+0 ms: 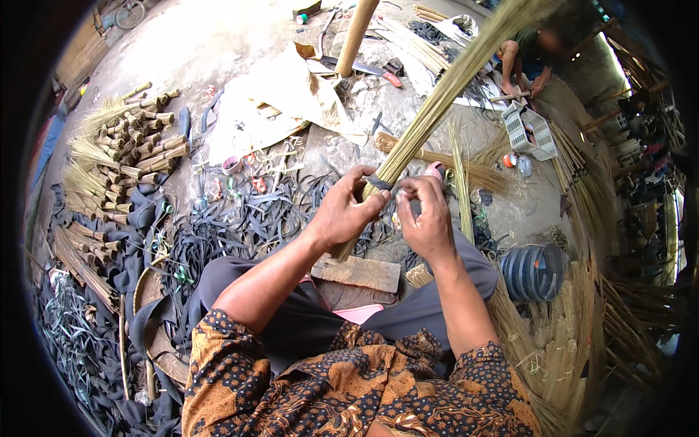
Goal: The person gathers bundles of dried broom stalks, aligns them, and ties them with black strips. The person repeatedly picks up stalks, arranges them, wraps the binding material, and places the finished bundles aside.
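Observation:
My left hand [346, 210] is closed around the lower part of a long bundle of thin straw-like stalks [445, 95], which slants up to the far right. A dark rubber strip [378, 183] is wound around the bundle just above my left fingers. On the right side of the bundle, my right hand [426, 222] is closed, thumb and fingers pinched at the strip's end, which its fingers partly hide. Below the bundle, a wooden board [357, 273] lies between my bent legs.
Dark rubber strips [240, 226] litter the floor. Short tied bundles [135, 149] are piled at left. A red-handled knife [392, 78] lies by a wooden post [355, 36]. At right are a white crate [529, 132], a blue striped container [533, 271], loose stalks [561, 342] and another person [539, 58].

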A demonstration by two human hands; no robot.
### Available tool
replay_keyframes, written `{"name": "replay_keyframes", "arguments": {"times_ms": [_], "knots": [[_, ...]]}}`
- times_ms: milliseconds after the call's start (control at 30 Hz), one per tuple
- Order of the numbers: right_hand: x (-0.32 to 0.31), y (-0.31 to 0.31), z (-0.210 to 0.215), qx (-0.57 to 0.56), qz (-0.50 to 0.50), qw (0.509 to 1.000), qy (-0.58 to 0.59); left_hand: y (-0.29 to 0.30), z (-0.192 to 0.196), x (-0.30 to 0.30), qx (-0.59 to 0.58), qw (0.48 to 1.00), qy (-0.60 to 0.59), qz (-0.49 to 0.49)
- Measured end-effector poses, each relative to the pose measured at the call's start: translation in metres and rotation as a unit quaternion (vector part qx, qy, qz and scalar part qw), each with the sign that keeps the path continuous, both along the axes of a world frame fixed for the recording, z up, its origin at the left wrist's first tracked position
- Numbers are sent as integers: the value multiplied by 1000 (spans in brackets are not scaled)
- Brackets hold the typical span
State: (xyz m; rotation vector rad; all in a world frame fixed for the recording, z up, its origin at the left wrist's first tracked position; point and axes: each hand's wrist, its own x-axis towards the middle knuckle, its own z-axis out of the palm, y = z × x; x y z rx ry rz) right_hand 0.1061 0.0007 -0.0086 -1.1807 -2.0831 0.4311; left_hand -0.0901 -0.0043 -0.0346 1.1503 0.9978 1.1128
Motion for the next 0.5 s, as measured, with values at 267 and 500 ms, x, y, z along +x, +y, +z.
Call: {"name": "replay_keyframes", "arguments": {"times_ms": [267,500], "knots": [[-48,-66,-31,-206,-73,968,124,6,45,14,104,991,-29,74],[-15,-76,-17,-556,254,725,315,-5,55,1,-47,893,-400,-198]]}}
